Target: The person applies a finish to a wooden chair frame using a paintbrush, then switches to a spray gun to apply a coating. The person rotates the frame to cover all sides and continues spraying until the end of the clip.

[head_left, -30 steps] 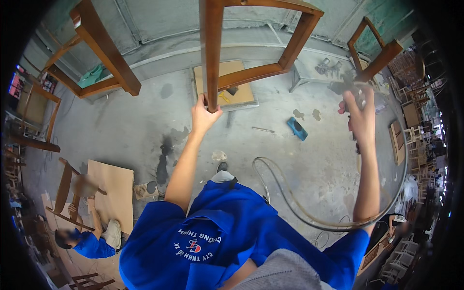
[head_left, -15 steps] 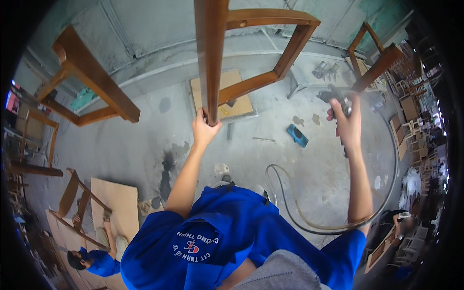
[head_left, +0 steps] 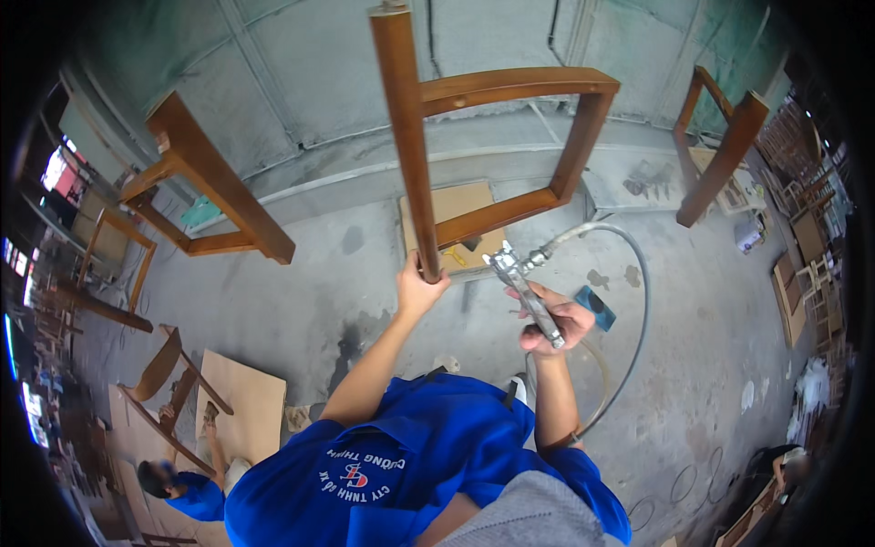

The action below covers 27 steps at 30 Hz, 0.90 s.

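My left hand (head_left: 422,289) is wrapped round the lower end of the long post of a brown wooden furniture frame (head_left: 406,118). The frame stands out in front of me, its curved rail and open rectangle reaching to the right. In my right hand (head_left: 563,319) is a metal spray gun (head_left: 540,308), held palm up with fingers round its handle. Its head lies just right of the post's lower end, apart from the wood. A grey hose (head_left: 645,283) loops from the gun down past my right forearm.
Similar brown frames hang at left (head_left: 223,196) and right (head_left: 725,159). Behind my left hand is a low board-topped stand (head_left: 474,196). A blue object (head_left: 595,308) lies on the floor beyond my right hand. At lower left, a person (head_left: 196,492) sits handling a chair (head_left: 169,374).
My right hand has swung the spray gun leftward from the far right, turning it over beside the post. My left hand keeps its grip, and the frame leans differently. The view has shifted.
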Available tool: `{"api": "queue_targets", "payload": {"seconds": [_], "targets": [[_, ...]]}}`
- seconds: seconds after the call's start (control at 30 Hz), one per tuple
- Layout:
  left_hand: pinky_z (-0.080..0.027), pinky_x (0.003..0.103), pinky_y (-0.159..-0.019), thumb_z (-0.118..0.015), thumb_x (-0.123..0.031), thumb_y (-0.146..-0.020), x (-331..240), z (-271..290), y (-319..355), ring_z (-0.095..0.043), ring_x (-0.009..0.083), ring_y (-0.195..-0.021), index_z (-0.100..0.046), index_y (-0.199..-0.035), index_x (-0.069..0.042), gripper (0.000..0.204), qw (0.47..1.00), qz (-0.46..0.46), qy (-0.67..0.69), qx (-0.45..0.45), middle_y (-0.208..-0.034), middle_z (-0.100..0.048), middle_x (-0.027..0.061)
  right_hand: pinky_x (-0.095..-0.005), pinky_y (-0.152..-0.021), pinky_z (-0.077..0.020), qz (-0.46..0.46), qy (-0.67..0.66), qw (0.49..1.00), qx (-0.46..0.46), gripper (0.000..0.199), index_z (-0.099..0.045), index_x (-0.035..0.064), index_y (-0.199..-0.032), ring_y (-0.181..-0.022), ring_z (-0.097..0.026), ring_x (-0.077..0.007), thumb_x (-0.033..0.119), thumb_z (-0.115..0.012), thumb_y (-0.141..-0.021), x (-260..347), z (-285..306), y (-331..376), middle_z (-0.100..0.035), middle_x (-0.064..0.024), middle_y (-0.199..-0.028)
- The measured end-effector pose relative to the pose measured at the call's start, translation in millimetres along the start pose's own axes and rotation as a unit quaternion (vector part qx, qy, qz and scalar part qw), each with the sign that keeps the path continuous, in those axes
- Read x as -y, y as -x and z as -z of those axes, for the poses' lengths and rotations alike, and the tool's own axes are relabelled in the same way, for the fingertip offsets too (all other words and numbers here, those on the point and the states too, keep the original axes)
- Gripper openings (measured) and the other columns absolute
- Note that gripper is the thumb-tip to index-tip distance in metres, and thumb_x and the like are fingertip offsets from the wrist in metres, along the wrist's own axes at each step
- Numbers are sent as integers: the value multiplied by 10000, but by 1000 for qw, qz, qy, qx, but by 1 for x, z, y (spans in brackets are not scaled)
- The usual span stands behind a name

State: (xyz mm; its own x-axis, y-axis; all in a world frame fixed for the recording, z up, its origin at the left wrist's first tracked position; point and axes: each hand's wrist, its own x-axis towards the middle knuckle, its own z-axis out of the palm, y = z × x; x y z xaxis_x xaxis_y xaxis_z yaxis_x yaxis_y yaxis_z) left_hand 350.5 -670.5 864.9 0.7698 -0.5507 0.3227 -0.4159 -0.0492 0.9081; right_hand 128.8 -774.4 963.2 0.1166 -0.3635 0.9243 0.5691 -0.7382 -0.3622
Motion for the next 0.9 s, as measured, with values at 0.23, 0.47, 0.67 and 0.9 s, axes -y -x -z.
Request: {"api": "queue_targets", "payload": {"seconds": [0.23, 0.47, 0.67, 0.9], "targets": [[-580, 333, -883, -815, -84, -771, -9, -7, -3, -742, 168, -952, -640, -1090, -15, 371, 1000, -4, 5, 19, -1011, -767, 89, -432, -721, -615, -33, 50, 990, -129, 773, -315, 109, -1169, -729, -717, -265, 501, -862, -789, 0, 68, -2, -657, -136, -792], [-603, 345, -821, -831, -108, -756, 0, -13, -21, -763, 190, -872, -623, -1130, -32, 435, 1000, -21, 7, 19, -947, -769, 95, -288, -657, -558, -12, 238, 959, -151, 701, -330, 76, -1227, -748, -717, -217, 401, -846, -883, 28, 134, -68, -724, -212, -930], [-593, 393, -769, -833, -178, -758, 13, -11, -48, -767, 303, -834, -607, -1092, -35, 428, 998, -60, -16, -11, -908, -746, 159, -250, -577, -525, -187, 300, 934, -48, 394, -428, 38, -1267, -805, -738, -182, 167, -708, -1022, 74, 89, -205, -729, -151, -935], [-561, 439, -717, -839, -183, -710, 21, -10, -51, -713, 355, -776, -586, -1033, -36, 437, 996, -52, 1, -71, -835, -693, 152, -242, -489, -492, -349, 197, 886, 231, 613, -509, 26, -1363, -646, -704, -151, 532, -616, -1034, 179, -39, -371, -709, -114, -798]]}}
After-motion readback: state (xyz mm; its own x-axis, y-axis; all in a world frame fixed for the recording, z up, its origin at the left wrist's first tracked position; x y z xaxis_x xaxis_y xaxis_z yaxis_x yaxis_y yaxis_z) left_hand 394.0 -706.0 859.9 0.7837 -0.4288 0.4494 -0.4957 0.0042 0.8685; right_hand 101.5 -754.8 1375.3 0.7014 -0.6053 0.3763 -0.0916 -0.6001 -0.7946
